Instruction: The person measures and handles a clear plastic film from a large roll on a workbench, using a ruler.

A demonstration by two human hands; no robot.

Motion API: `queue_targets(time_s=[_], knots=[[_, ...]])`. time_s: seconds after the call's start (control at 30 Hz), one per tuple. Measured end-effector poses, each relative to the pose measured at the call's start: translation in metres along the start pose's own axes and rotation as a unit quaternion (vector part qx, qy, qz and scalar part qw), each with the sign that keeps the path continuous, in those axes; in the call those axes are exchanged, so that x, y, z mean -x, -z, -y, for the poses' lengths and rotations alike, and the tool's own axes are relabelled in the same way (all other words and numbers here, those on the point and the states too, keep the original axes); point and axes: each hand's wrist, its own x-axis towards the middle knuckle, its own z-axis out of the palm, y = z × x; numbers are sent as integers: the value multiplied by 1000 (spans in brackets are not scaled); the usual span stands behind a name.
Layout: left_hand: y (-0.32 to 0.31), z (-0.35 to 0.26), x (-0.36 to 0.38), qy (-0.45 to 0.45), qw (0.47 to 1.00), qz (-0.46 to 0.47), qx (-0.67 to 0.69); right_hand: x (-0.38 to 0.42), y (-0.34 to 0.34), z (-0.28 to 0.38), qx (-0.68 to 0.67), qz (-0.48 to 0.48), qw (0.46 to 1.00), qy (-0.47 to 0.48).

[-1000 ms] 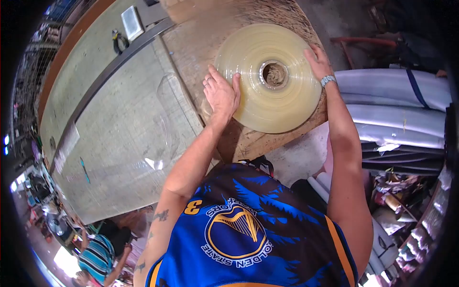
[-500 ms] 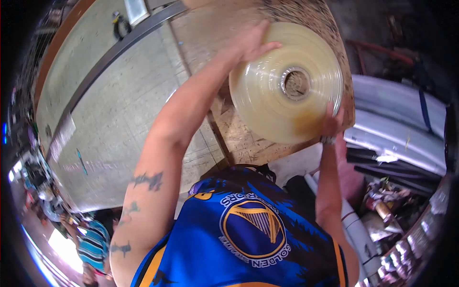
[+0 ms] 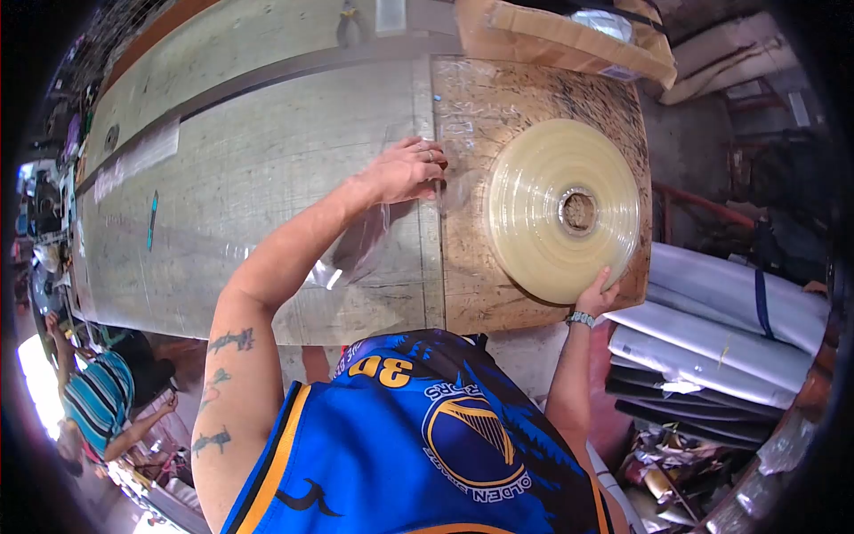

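A large roll of clear, yellowish plastic film (image 3: pixel 534 214) lies on the wooden part of the table, its round core hole facing up. At its lower right edge my right hand (image 3: pixel 598 292), with a watch at the wrist, grips the rim. My left hand (image 3: pixel 411 171) is left of the roll over the seam between the wooden and grey surfaces, fingers curled round thin clear film. A loose piece of that film (image 3: pixel 356 254) trails below the hand across the grey surface.
Pliers (image 3: pixel 350 27) lie at the far edge, and a teal cutter (image 3: pixel 152 221) on the grey tabletop (image 3: pixel 267 160). A cardboard box (image 3: pixel 569 40) sits at the back right. Wrapped rolls (image 3: pixel 712 329) are stacked at right. Another person (image 3: pixel 100 400) is at lower left.
My left hand has left the roll's upper left edge and moved left and down, now with film in it. The roll appears lower and to the right; my right hand remains at its edge.
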Motion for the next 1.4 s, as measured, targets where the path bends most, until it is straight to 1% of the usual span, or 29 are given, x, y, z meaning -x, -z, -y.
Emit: queue_targets(time_s=[0.07,0.13,0.17,0.23,0.3,0.33,0.37,0.43,0.47,0.53,0.57,0.63,0.67,0.7,0.77,0.8,0.9,0.97,1.0,1.03,1.07,1.1,1.17,1.23,1.33,1.4], knots=[[9,1,38,68,997,-28,12,0,1,1,10,-9,1000,-10],[23,4,75,142,987,-66,21,-6,0,-9,56,-24,998,12],[27,8,91,173,981,-86,5,-10,0,-18,79,-32,996,22],[34,19,121,232,964,-124,-26,-10,2,-15,86,-20,996,-2],[35,42,150,277,955,-103,-33,-9,3,-11,101,-12,995,-9],[34,55,163,297,950,-92,-35,-9,3,-12,114,-9,993,-4],[34,68,177,309,944,-105,-55,-11,5,-15,129,-9,992,1],[39,90,199,331,933,-121,-78,-23,0,-47,160,-37,986,17],[34,103,210,297,925,-193,-135,-30,0,-55,175,-52,983,23],[53,111,226,355,918,-146,-97,-30,2,-50,175,-23,984,16],[57,117,232,349,918,-158,-106,-29,5,-49,177,-7,984,9],[70,122,236,347,920,-143,-113,-33,19,-50,98,84,992,-11],[80,122,235,369,919,-105,-92,-35,26,-50,54,129,990,-21],[87,122,231,390,916,-67,-73,-37,33,-47,54,128,990,-37],[90,117,222,396,906,-124,-84,-48,45,-40,51,128,988,-64],[92,114,214,402,898,-155,-91,-63,50,-44,126,115,985,-9],[91,84,165,350,888,-251,-161,-102,53,-24,177,90,980,8],[85,35,106,300,909,-275,-89,-136,45,-12,131,120,983,36],[72,11,76,268,922,-278,-33,-147,36,2,148,114,981,49],[61,-23,43,278,926,-251,45,-158,28,15,167,107,978,60],[39,-45,14,260,932,-244,69,-169,18,23,150,136,977,72],[31,-76,-18,302,923,-189,145,-182,6,26,132,164,974,84],[-3,-110,-75,371,886,-160,227,-211,-22,17,104,212,968,89],[-38,-127,-117,429,856,-159,240,-205,-34,39,96,255,956,110],[-72,-144,-148,474,860,-183,49,-199,-52,30,154,259,939,168],[-76,-137,-152,467,864,-177,53,-196,-47,27,115,271,944,150]])
